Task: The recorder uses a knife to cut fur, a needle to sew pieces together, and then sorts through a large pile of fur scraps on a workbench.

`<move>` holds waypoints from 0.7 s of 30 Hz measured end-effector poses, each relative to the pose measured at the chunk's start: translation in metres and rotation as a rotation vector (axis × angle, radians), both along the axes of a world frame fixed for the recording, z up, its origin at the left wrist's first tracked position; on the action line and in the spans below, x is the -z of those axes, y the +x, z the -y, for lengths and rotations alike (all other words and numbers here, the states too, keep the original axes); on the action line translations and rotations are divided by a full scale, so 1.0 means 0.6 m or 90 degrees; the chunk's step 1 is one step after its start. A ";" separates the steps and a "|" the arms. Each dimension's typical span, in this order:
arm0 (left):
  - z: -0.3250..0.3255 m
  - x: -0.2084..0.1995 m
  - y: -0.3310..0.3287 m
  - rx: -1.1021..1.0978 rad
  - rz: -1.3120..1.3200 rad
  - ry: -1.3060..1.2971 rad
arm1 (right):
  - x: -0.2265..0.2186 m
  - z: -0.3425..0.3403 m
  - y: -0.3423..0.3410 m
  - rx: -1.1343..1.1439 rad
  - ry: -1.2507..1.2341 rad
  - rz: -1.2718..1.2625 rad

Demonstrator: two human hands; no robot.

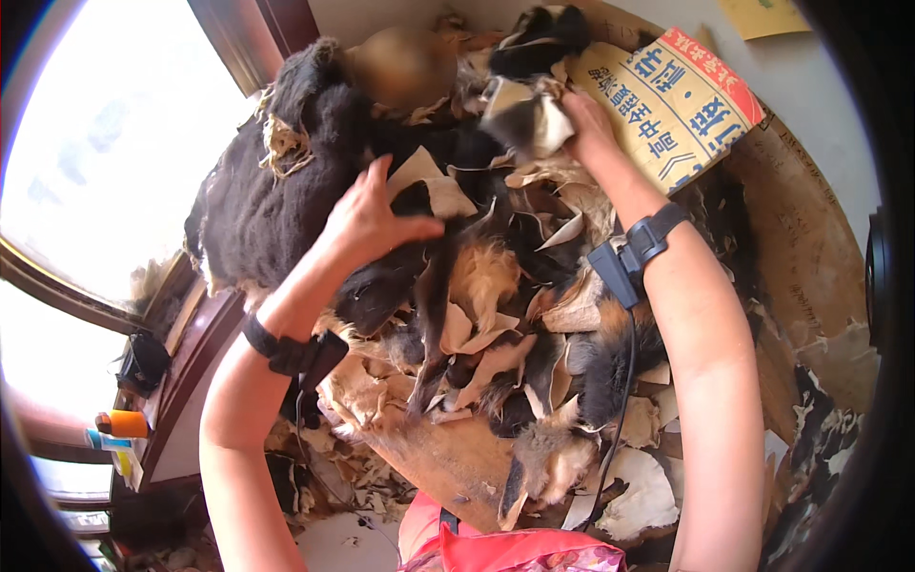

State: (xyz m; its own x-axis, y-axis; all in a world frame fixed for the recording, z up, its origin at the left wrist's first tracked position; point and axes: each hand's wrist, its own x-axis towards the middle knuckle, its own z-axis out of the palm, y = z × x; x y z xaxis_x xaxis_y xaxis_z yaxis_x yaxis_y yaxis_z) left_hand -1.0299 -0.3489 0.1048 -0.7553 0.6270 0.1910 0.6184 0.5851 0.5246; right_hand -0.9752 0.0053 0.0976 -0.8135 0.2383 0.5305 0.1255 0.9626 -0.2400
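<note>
In front of me lies a heap of fur scraps (484, 276), in black, tan and white, some with the pale skin side up. My left hand (367, 221) is open over its left part, fingers and thumb spread, next to a pale-backed fur piece (443, 191). Up at the far side, my right hand (586, 132) is closed on a small black and white fur scrap (534, 119), smeared by motion; its fingertips are partly hidden. A large black fur bundle (276, 181) with a ragged pale patch stands left of the heap.
A yellow printed sheet (662, 110) with a red strip lies at the far right, by a brown cardboard piece (796, 219). Windows (95, 133) line the left, with an orange spool-like item (122, 423) on the sill. A wooden board (438, 462) shows nearest me. Cables hang from both wrist straps.
</note>
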 end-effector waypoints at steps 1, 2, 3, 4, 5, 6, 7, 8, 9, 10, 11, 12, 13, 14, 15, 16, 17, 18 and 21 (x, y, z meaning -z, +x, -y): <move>0.003 0.023 0.014 0.006 0.047 0.001 | 0.009 -0.029 -0.002 0.007 0.094 0.044; 0.001 0.043 0.031 -0.014 -0.080 -0.056 | 0.030 -0.045 -0.001 -0.097 0.000 -0.075; 0.001 0.055 0.047 0.016 -0.156 0.058 | 0.046 -0.058 -0.002 -0.086 -0.126 -0.102; 0.006 0.066 0.070 0.058 -0.226 0.081 | 0.057 -0.069 -0.001 -0.161 -0.215 -0.180; 0.013 0.072 0.093 0.097 -0.296 0.095 | 0.067 -0.074 -0.002 -0.113 -0.336 -0.150; 0.023 0.074 0.116 0.225 -0.325 0.094 | 0.071 -0.078 0.001 -0.106 -0.593 -0.090; 0.032 0.075 0.135 0.353 -0.355 0.109 | 0.076 -0.072 -0.001 -0.064 -0.947 -0.105; 0.034 0.078 0.154 0.404 -0.402 0.077 | 0.071 -0.073 0.007 -0.064 -0.608 -0.033; 0.034 0.080 0.168 0.466 -0.460 0.080 | 0.065 -0.066 0.008 0.002 -0.499 -0.013; 0.036 0.080 0.174 0.496 -0.459 0.040 | 0.055 -0.061 0.014 0.056 -0.496 -0.003; 0.032 0.081 0.174 0.530 -0.362 0.038 | 0.046 -0.050 0.014 0.040 -0.542 -0.044; 0.026 0.081 0.172 0.530 -0.261 0.086 | 0.032 -0.044 0.017 0.045 -0.589 -0.092; 0.016 0.080 0.163 0.525 -0.147 0.115 | 0.021 -0.034 0.013 0.051 -0.640 -0.137; 0.008 0.077 0.145 0.464 -0.113 0.179 | -0.002 -0.041 0.035 0.016 -0.147 -0.005; 0.000 0.073 0.123 0.409 -0.073 0.235 | -0.013 -0.033 0.035 0.042 -0.110 -0.048; -0.012 0.072 0.108 0.197 0.011 0.293 | -0.024 -0.027 0.042 0.056 -0.182 -0.067; -0.037 0.071 0.080 0.029 0.023 0.422 | -0.033 -0.021 0.054 0.044 -0.266 -0.102; -0.051 0.064 0.039 -0.143 0.035 0.389 | -0.039 -0.013 0.064 0.078 -0.147 -0.105; -0.079 0.054 -0.037 -0.305 0.105 0.249 | -0.053 0.014 0.101 0.086 0.091 -0.044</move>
State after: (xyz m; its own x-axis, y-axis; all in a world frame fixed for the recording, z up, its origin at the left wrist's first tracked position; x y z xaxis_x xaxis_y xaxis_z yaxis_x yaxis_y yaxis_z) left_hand -1.0523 -0.3017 0.0726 -0.9736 0.1202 0.1940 0.2282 0.5229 0.8212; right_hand -0.9144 -0.0032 0.1293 -0.7392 0.2616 0.6207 0.2443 0.9629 -0.1148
